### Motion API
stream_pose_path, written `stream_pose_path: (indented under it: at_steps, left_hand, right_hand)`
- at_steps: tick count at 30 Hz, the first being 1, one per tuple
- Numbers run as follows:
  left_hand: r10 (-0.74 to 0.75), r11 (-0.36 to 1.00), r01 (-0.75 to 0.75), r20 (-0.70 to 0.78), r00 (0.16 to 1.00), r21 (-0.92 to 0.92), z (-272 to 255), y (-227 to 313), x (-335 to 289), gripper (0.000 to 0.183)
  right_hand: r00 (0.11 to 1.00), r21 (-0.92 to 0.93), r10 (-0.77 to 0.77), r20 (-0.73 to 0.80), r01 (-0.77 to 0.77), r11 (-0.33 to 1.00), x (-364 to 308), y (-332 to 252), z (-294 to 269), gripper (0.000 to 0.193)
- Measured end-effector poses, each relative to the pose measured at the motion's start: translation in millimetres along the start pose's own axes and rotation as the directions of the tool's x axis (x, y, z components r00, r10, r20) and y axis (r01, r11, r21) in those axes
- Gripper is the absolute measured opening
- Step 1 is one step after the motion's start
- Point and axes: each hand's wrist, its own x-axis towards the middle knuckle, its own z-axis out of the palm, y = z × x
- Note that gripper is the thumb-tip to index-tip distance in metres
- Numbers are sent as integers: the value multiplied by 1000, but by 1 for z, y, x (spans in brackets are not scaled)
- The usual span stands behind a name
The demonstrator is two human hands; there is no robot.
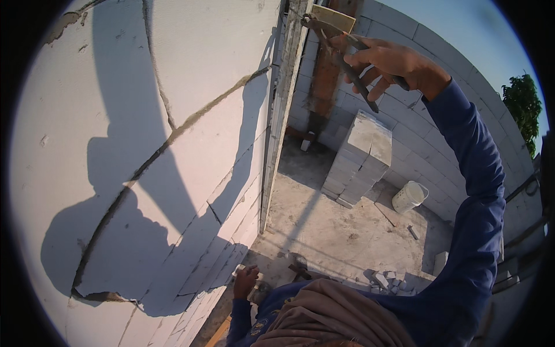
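High at the upper right, my right hand (pixel 399 63) is closed around the spread handles of dark metal pincers (pixel 359 87). Their jaws reach a thin wire beside the top of a upright metal-edged board (pixel 286 87) at the end of the block wall; whether they grip it is too small to tell. Down low, my left hand (pixel 247 281) is curled beside the white block wall (pixel 214 150). A small pale spot shows at its fingertips, and what it holds, if anything, cannot be made out.
Past the wall end stand a stack of grey blocks (pixel 361 153) and a white bucket (pixel 409 196) on the concrete floor (pixel 341 231). Broken block pieces (pixel 387 281) lie nearer me. A rusty orange-brown panel (pixel 329 75) leans by the far block wall (pixel 439 127).
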Motion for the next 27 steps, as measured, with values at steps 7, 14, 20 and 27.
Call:
stream_pose_path:
  at_steps: [7,14,20,27]
  left_hand:
    - [6,1000,-5,44,999,-31,3,-26,8,45]
    - [20,1000,-20,33,999,-19,2,-33,4,45]
    - [23,1000,-23,-2,1000,-9,-7,-30,1,46]
    - [-28,1000,28,13,1000,10,-14,-16,-4,47]
  right_hand:
    - [999,-196,43,7,-41,980,0,-23,-10,61]
    - [996,-230,79,-47,-87,969,0,-35,-7,52]
    - [994,-401,2,-108,-45,915,7,-21,6,47]
    - [872,-248,-302,-386,218,944,44,77,69,51]
